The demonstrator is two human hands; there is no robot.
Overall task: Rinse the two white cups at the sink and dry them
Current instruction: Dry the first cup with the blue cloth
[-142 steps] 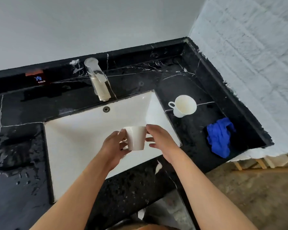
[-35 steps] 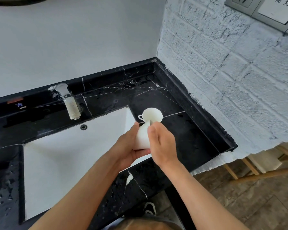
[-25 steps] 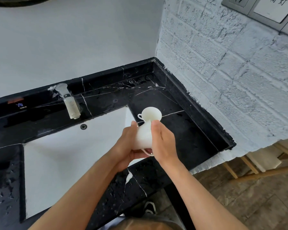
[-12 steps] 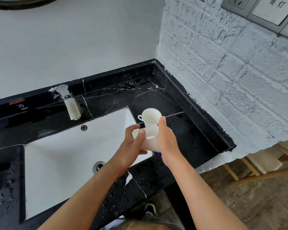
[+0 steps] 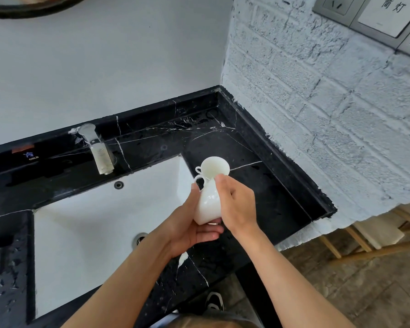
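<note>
The held cup (image 5: 207,204) lay tilted between both hands, above the sink's (image 5: 85,235) right front corner, its base toward the person and its mouth pointing away and up; its long axis ran roughly from the wrists toward the second cup (image 5: 214,167). Its handle (image 5: 198,179) showed at the far upper left. The left hand (image 5: 189,223) cradled it from below and from the left, fingers curled under the base and the thumb up along the side. The right hand (image 5: 237,204) was wrapped over its right flank, fingers bent round the wall; whether a cloth sat under that palm could not be told.

The second cup stood upright on the black counter (image 5: 270,192) just beyond the sink's right rim, directly past the held cup's mouth, and looked almost touching it. It was nearer the right hand's fingertips, so that hand seemed better placed to reach it. The tap (image 5: 97,150) stood behind the sink's back edge, well to the left, with no water visible.
</note>
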